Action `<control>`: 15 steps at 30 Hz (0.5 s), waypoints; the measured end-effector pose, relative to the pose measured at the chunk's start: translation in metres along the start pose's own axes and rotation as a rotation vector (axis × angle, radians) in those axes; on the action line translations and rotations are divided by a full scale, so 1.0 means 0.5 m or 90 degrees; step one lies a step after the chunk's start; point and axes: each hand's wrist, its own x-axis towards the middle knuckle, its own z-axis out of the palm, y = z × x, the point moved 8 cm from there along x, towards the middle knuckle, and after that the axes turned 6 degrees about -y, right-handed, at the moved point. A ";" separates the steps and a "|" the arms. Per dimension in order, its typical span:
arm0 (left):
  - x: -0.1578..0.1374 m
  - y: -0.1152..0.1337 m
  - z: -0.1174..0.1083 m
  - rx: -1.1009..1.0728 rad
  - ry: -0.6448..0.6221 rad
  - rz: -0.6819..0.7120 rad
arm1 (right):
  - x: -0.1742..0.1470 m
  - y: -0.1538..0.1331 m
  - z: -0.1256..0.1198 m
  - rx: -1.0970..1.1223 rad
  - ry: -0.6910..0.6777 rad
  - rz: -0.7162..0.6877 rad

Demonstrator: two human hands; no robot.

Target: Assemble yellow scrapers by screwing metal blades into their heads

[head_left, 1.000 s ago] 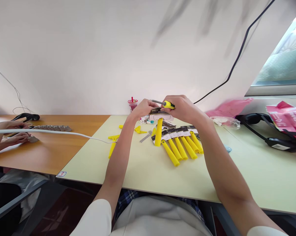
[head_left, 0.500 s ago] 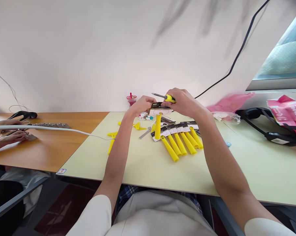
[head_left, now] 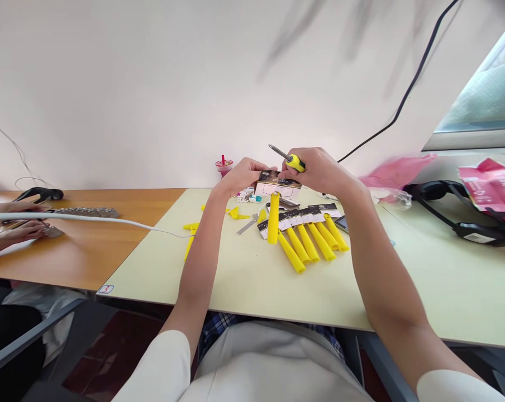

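Observation:
My left hand (head_left: 249,171) pinches the left corner of a black-and-white packaging card (head_left: 273,184), held above the table. A yellow tubular handle (head_left: 273,219) hangs upright below this card. In my right hand (head_left: 317,167) is a screwdriver (head_left: 295,162) with a yellow-and-black grip; its metal tip points up and left. The fingertips of that same hand also touch the card's right side. Several more yellow handles (head_left: 308,245) lie fanned out on the table, with cards (head_left: 313,214) at their upper ends. My fingers partly hide the card's top edge.
Yellow plastic pieces (head_left: 237,213) and a metal strip (head_left: 247,225) lie left of the cards. A red-lidded cup (head_left: 224,166) stands by the wall. At right are a black headset (head_left: 466,229) and a pink packet (head_left: 489,187). Another person's hands (head_left: 28,229) work at the wooden table (head_left: 152,251).
The held card and its yellow handle have shifted slightly right and tilted up. The screwdriver has turned, its tip rising and moving right with my right hand.

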 end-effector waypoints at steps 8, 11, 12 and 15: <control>-0.025 0.043 0.013 0.113 -0.070 0.077 | -0.004 0.000 -0.008 -0.013 0.004 0.012; -0.032 0.061 0.018 0.129 -0.082 0.096 | -0.006 0.000 -0.009 -0.012 0.003 0.011; -0.034 0.065 0.018 0.131 -0.081 0.101 | -0.007 -0.002 -0.010 -0.012 0.003 0.010; -0.038 0.070 0.014 0.137 -0.067 0.108 | -0.009 -0.012 -0.015 -0.016 0.011 -0.007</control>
